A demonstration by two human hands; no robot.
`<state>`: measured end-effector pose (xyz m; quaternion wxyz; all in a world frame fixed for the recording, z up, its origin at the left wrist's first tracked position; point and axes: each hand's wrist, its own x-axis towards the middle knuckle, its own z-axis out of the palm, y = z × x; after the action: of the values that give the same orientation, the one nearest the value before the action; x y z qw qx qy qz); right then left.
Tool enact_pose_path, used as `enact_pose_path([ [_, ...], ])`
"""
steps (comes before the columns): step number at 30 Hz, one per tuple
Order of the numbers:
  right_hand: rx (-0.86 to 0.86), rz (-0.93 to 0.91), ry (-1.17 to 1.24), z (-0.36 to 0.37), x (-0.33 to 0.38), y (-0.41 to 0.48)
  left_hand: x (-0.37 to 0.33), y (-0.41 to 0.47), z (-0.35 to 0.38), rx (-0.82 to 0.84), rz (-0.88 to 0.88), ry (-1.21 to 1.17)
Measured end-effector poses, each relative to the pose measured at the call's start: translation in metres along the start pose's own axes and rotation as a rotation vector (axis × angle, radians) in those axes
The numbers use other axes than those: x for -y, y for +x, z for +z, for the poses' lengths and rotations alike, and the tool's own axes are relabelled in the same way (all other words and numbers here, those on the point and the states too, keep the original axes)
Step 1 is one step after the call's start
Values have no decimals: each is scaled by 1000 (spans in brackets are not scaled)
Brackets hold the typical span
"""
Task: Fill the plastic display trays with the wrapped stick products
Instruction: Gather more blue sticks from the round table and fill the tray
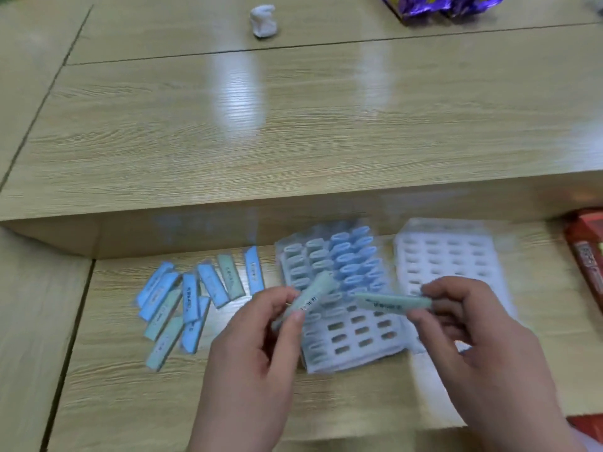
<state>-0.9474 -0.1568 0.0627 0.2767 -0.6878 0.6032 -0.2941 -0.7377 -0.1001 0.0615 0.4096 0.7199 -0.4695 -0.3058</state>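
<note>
left hand: pinching a green stick
right hand: gripping another stick
feel: probably light, crinkly, slippery; I'd be pinching mid-length

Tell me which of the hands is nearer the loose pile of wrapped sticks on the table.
Left. The left hand is just right of the loose pile, holding a green stick. The right hand is farther right, beyond the partly filled tray.

- Worktop — pale tan with a fine wood-grain pattern.
- Loose sticks — light blue and muted grey-green wrappers with dark print.
- Trays — translucent white.
- Slotted sticks — blue.
- Foil packets — shiny purple.
- Box — red.
</note>
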Motion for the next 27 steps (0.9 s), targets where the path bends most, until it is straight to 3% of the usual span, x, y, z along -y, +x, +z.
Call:
enact_pose_path([
  [7, 69, -208, -44, 9, -26, 4, -1, -9, 10, -17, 48, 400],
  [11, 127, -323, -26, 19, -33, 7, -1, -11, 19, -79, 250, 529],
  [20, 155, -404, 42, 25, -42, 9, 4, -10, 38, -151, 425, 630],
  [27, 162, -453, 100, 35, -45, 2, 6, -4, 41, -98, 402, 658],
])
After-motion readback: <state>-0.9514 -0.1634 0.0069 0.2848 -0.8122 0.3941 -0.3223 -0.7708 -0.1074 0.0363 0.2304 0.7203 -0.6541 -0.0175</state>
